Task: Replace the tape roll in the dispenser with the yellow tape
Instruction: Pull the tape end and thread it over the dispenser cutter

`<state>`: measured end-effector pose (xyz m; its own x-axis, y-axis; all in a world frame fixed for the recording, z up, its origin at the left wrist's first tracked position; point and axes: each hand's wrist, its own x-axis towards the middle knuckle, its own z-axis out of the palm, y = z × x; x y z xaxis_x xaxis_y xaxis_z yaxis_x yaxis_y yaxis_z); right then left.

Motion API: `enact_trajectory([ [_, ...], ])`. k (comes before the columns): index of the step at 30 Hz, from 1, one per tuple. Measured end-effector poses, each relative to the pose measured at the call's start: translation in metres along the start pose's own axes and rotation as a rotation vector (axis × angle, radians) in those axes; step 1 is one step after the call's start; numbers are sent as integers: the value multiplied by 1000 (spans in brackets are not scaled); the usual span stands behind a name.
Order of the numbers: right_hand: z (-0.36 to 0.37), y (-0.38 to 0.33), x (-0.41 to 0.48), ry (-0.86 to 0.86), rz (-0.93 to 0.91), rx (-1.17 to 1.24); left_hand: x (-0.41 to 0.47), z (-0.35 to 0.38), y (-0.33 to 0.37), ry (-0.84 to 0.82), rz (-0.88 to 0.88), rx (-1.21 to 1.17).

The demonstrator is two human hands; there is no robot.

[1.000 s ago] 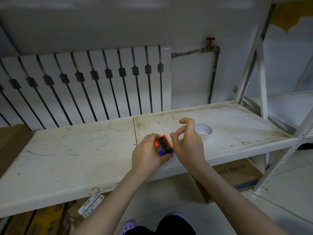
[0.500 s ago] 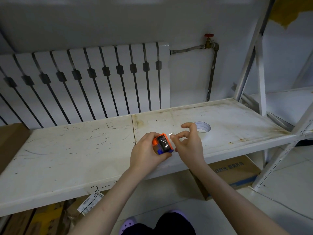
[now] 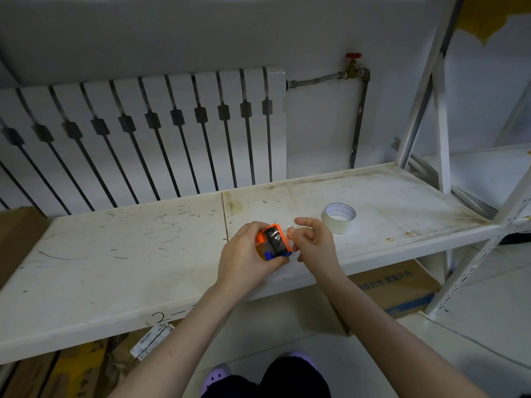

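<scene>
My left hand (image 3: pixel 247 254) grips a small orange and blue tape dispenser (image 3: pixel 274 241) above the front edge of the white shelf (image 3: pixel 129 254). A clear tape roll sits inside the dispenser. My right hand (image 3: pixel 313 244) is just right of it, thumb and forefinger pinched at the dispenser's top right edge, seemingly on the shiny clear tape end. A pale yellowish tape roll (image 3: pixel 340 217) lies flat on the shelf, behind and to the right of my right hand, untouched.
A white radiator (image 3: pixel 143 133) stands behind the shelf, with a pipe and red valve (image 3: pixel 353 57) to its right. Shelf uprights (image 3: pixel 439 124) rise at the right. Cardboard boxes (image 3: pixel 399 285) sit under the shelf and another at the far left (image 3: pixel 17 239).
My right hand has slid down and right, uncovering the yellowish roll behind it. The left hand keeps its hold on the dispenser.
</scene>
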<state>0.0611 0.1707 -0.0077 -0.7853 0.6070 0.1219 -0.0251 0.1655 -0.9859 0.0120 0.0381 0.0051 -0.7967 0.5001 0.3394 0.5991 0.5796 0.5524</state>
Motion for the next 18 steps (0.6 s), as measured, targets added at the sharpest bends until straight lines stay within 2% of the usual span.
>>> enact_trajectory([
  [4, -4, -15, -9, 108, -306, -186, 2, -1, 1, -10, -2, -7],
  [6, -4, -24, -15, 92, -449, -296, 4, -1, 2, -16, 3, -5],
  [9, -3, -26, -20, 70, -556, -356, 4, 0, 4, -26, 4, 0],
  [13, -6, -17, -20, 97, -577, -314, 4, -1, 5, -41, 5, 24],
  [18, -9, -10, -7, 147, -372, -200, 3, -2, 3, -39, -12, 31],
])
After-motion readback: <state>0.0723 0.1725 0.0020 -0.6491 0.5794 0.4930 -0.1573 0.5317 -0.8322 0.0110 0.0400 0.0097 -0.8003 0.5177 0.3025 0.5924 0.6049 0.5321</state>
